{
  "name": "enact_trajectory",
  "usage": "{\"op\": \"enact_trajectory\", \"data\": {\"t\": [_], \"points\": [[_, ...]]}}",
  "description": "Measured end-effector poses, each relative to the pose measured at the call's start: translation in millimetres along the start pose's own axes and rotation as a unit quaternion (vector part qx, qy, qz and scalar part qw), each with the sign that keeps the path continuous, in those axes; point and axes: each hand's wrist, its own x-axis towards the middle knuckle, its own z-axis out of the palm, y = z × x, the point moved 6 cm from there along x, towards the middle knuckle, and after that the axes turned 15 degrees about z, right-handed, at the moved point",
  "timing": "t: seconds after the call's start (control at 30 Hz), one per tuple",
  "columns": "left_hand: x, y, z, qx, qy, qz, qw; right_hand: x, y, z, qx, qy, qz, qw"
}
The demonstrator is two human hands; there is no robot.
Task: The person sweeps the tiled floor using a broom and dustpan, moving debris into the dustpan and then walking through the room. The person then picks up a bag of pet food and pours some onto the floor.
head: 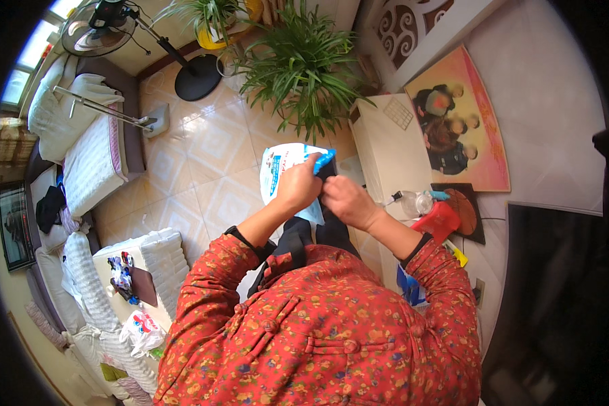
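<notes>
A white and blue plastic packet bearing writing is held out in front of my body, over the tiled floor. My left hand grips it near its blue upper edge, thumb and fingers wrapped around the plastic. Close beside it, my right hand has its fingers curled together at the packet's right side. Whether anything is pinched in those fingers is hidden. Something dark shows between the packet's blue edge and my right hand; I cannot tell what it is.
Ahead stands a large potted spider plant, with a pedestal fan to its left. A pale cabinet runs along the right, carrying a clear plastic bottle and a red container. At left are a covered sofa and a low table.
</notes>
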Motion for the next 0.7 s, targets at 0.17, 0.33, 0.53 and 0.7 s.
{"op": "enact_trajectory", "data": {"t": [0.17,0.33,0.53,0.7], "points": [[-1.4,27.5,17.9,0.01,-0.069,0.033,0.997,-19.1,34.1,74.3,-0.029,-0.344,0.162,0.924],[-9.8,65.9,31.1,0.023,-0.122,0.13,0.984,-30.1,39.1,72.7,-0.027,-0.154,0.034,0.987],[-20.1,101.1,41.0,-0.028,-0.2,0.178,0.963,-72.6,48.3,68.5,0.021,-0.22,0.216,0.951],[-21.5,137.7,39.9,-0.11,-0.204,0.241,0.942,-104.4,57.4,55.2,0.054,-0.228,0.322,0.917]]}}
